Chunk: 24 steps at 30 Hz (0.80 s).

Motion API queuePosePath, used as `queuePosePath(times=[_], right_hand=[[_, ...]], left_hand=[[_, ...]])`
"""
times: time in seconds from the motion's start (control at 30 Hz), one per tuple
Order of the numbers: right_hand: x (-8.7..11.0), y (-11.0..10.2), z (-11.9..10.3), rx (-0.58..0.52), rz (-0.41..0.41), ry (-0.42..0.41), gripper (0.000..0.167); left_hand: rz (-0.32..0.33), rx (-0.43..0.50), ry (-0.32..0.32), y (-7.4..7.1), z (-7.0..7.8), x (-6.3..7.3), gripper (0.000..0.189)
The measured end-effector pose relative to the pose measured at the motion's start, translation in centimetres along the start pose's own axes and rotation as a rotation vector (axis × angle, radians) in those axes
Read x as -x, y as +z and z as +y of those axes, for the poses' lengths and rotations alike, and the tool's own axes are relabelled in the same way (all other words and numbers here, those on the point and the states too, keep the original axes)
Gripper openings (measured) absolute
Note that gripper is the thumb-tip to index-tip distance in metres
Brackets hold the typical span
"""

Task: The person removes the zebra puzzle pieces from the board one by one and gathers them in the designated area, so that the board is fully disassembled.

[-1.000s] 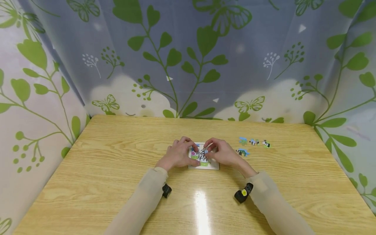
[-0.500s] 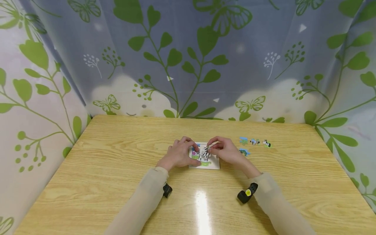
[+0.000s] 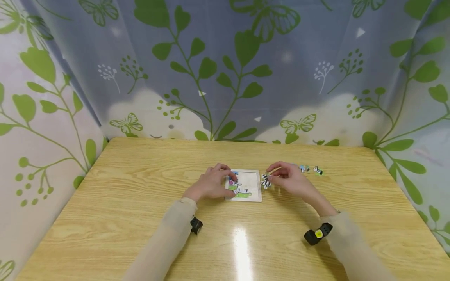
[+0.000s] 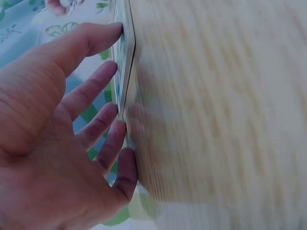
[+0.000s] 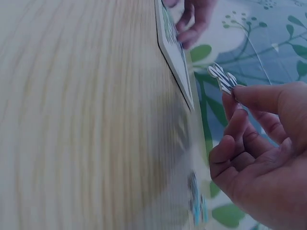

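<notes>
A white-rimmed puzzle tray [image 3: 254, 183] lies flat on the table, with several pieces fitted on its left side and along the bottom, some with zebra stripes. My left hand [image 3: 212, 183] rests over the tray's left part. In the left wrist view its thumb [image 4: 103, 36] presses on the board, the other fingers spread along it. My right hand [image 3: 291, 178] pinches a zebra-striped puzzle piece [image 3: 266, 181] between thumb and fingertips, just right of the tray. In the right wrist view this piece [image 5: 223, 79] is held above the table, apart from the tray.
Loose puzzle pieces lie behind and right of the right hand: a blue one [image 3: 304, 168] and a black-and-white one [image 3: 318, 170]. Others are hidden by the hand. A patterned curtain [image 3: 225, 78] stands behind the wooden table [image 3: 140, 218].
My right hand has lifted the striped puzzle piece off the tray and moved it right, baring the tray's right side. My left hand has stayed on the tray.
</notes>
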State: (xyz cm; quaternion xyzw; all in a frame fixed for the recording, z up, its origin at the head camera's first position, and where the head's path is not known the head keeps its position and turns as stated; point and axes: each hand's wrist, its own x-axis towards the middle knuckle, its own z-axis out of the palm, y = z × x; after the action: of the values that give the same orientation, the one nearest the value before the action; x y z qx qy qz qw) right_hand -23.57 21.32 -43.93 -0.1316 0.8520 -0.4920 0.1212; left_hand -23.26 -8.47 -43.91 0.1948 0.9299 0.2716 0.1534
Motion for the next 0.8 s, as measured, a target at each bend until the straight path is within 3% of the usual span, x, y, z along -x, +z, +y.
queuePosePath(times=[0.2, 0.57, 0.8], right_hand=[[1.2, -1.7, 1.2, 0.038, 0.036, 0.002, 0.025], [4.0, -4.6, 3.1, 0.103, 0.07, 0.036, 0.028], [4.7, -6.3, 4.2, 0.166, 0.1, 0.052, 0.03]], left_hand=[[-0.028, 0.02, 0.019, -0.4, -0.2, 0.3, 0.043], [-0.024, 0.023, 0.023, -0.3, -0.2, 0.2, 0.043], [-0.021, 0.019, 0.018, -0.3, -0.3, 0.2, 0.042]])
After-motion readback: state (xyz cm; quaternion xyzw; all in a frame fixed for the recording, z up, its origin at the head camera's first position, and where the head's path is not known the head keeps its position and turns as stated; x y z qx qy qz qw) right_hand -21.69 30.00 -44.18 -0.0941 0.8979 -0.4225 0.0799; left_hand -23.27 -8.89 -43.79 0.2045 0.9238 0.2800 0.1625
